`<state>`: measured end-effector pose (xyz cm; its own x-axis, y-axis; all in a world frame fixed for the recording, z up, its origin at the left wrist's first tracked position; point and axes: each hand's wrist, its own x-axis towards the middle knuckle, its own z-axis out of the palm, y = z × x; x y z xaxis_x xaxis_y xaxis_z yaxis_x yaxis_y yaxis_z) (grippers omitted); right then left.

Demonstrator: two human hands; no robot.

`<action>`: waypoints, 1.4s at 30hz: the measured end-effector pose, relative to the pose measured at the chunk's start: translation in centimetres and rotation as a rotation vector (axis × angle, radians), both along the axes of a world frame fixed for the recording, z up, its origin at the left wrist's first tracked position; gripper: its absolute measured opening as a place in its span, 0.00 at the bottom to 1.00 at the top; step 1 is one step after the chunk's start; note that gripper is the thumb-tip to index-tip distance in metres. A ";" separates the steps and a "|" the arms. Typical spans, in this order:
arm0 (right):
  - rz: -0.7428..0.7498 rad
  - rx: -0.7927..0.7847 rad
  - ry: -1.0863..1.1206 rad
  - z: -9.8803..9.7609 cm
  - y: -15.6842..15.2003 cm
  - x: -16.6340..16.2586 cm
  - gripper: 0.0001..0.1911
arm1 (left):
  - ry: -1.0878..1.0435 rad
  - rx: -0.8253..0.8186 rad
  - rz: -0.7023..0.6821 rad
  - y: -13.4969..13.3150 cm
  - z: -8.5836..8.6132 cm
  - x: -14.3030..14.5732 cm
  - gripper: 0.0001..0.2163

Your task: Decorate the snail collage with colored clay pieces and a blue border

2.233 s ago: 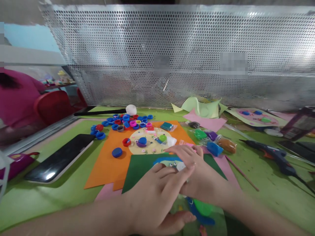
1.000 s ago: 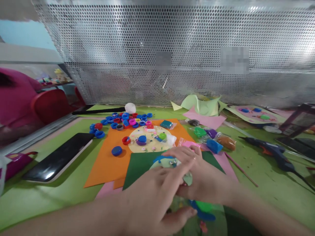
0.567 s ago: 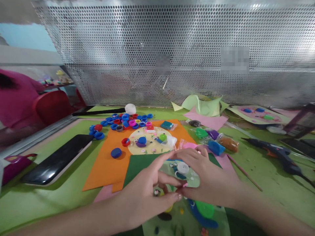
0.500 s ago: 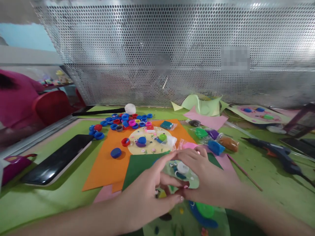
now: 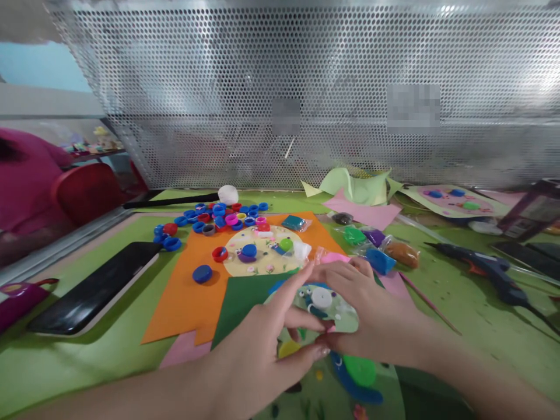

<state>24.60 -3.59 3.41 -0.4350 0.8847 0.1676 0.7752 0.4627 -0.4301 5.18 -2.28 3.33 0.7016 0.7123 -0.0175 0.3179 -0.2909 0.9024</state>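
Observation:
My left hand (image 5: 266,338) and my right hand (image 5: 367,309) meet over a light-green craft picture (image 5: 301,402). Their fingers are bent and the fingertips come together. A tiny pink bit shows between them, too small to name. Below and between the hands, the picture carries a white cap (image 5: 321,297) on a blue snail-like figure with stuck-on eyes. Lower down is a green cap (image 5: 359,370) on a blue clay body. A yellow piece (image 5: 289,349) lies partly hidden behind my left fingers. Dark green sheet (image 5: 238,297) lies under the picture.
Ahead, a cream picture (image 5: 236,239) lies on an orange sheet (image 5: 175,303) near a pile of bottle caps (image 5: 219,213). Bagged clay (image 5: 380,261) and a glue gun (image 5: 485,271) lie right; a phone (image 5: 96,289) lies left. Perforated metal panel (image 5: 245,87) stands behind.
The view has shifted slightly, so the table things sit a little further left. Both hands keep nearly the same pose, fingertips together; more of the white-capped figure shows between them.

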 end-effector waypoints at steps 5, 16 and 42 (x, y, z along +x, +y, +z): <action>0.008 -0.022 0.007 0.1 -0.2 -0.3 0.24 | 0.026 0.087 -0.055 -0.2 0.3 0.1 0.37; -0.005 -0.037 0.001 0.4 -0.3 0.0 0.27 | -0.063 -0.052 0.101 -0.1 -0.1 -0.2 0.34; 0.182 0.000 0.456 0.0 -0.1 0.9 0.08 | -0.430 -0.703 0.129 1.8 -0.6 0.6 0.28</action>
<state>25.53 -3.70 3.38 -0.4649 0.8009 0.3773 0.4146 0.5735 -0.7066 5.80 -0.51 2.72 0.6626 0.7103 -0.2375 -0.1035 0.4009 0.9103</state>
